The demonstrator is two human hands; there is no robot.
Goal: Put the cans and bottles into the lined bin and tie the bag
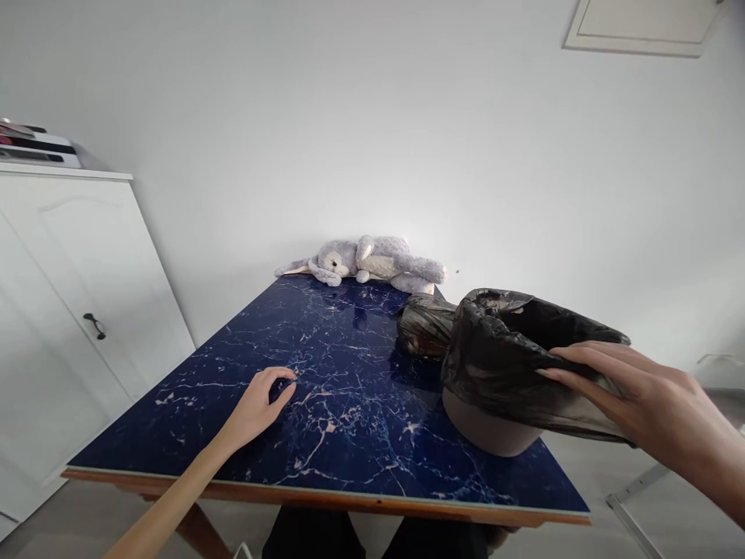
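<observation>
While the left hand (pixel 261 400) is held low over the near part of the tabletop (pixel 343 388), a grey bin (pixel 492 427) lined with a black plastic bag (pixel 489 357) is seen at the right-hand side, close to the near corner. The bag is folded over the rim, so that the upper wall is covered and only a band of grey is left exposed below. At the bin's right side, the loose plastic is grasped by the right hand (pixel 634 388) between thumb and fingers, and is drawn outward past the tabletop's edge. Nothing is held by the left hand; its fingers are loosely curved, with a gap left between them and the thumb. Whether the tabletop is touched by it cannot be told.

Just behind the bin, a bulging dark plastic bundle (pixel 424 324) is laid on the blue, white-veined surface. Along the far edge, a grey plush rabbit (pixel 384 260) is stretched on its side against the white wall (pixel 349 116). To the left, a white cabinet (pixel 75 248) fitted with a black handle (pixel 95 326) is seen. Below the near edge, dark trouser legs (pixel 314 536) are partly shown.
</observation>
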